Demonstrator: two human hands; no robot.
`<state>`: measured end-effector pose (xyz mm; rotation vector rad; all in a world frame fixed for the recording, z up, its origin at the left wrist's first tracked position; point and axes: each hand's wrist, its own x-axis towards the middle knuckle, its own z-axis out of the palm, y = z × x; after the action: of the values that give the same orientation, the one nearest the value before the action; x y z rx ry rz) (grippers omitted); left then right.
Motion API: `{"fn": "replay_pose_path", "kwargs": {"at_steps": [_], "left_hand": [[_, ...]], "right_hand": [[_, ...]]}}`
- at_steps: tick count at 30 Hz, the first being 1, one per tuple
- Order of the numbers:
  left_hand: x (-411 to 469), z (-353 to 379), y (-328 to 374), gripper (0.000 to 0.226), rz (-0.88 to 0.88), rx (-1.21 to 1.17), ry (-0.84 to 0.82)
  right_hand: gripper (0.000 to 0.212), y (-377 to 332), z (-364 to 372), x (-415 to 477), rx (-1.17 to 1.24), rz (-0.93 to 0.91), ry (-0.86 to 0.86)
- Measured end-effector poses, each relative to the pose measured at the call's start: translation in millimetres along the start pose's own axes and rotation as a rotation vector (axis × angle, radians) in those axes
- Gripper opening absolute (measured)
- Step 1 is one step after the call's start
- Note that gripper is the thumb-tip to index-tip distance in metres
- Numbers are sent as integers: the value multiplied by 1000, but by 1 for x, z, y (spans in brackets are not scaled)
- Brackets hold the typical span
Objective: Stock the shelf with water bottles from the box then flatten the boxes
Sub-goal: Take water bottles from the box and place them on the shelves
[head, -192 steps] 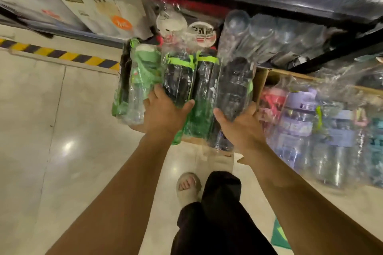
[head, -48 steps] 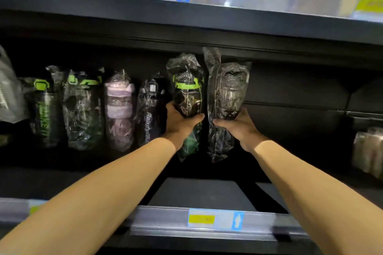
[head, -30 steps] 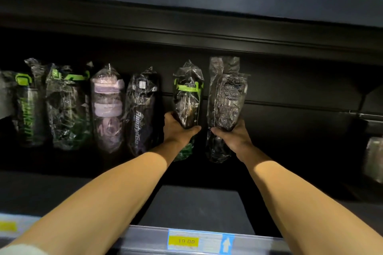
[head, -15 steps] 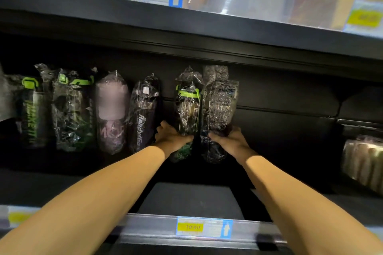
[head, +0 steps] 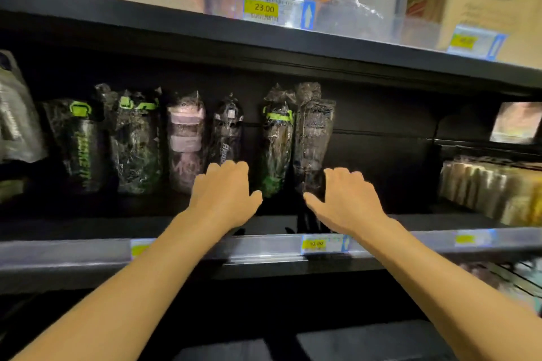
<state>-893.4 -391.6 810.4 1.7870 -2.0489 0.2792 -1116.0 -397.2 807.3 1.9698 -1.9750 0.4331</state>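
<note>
While both arms reach over the front rail of the shelf (head: 264, 252), neither hand has hold of anything. The left hand (head: 224, 196) is spread wide, palm down, fingers fanned and thumb stuck out to the right; its fingertips overlap the foot of a dark wrapped bottle (head: 227, 132), though whether they touch it cannot be told. The right hand (head: 341, 199) is likewise splayed and empty, thumb pointing left toward the other hand, with its fingertips in front of the base of the clear-wrapped dark bottle (head: 313, 138).

Between and just beyond the two hands stand two plastic-bagged bottles, upright and touching each other: that clear-wrapped one on the right, and beside it the green-banded bottle (head: 277, 141) on the left. Further left of the left hand the row runs on: a pink bottle (head: 186, 141), then two more green-trimmed black bottles (head: 136, 141) and (head: 80, 141), all upright in crinkled wrap against the black back panel.

Right of the right hand the shelf floor is bare for a stretch, then pale packaged goods (head: 492, 187) sit well apart. Below the right wrist a yellow price tag (head: 313, 243) is clipped to the rail. Above the hands, the upper shelf edge carries a tag reading 23.00 (head: 264, 8), with bagged goods behind it.
</note>
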Motion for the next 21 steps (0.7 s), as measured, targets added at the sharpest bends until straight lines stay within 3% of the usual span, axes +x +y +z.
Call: {"fn": "replay_pose_path", "kwargs": {"at_steps": [10, 21], "left_hand": [[-164, -24, -44, 52, 87, 30, 28], [-367, -35, -103, 59, -33, 58, -96]], "right_hand": [[72, -66, -33, -188, -63, 17, -42], [74, -146, -47, -372, -41, -96, -87]]}}
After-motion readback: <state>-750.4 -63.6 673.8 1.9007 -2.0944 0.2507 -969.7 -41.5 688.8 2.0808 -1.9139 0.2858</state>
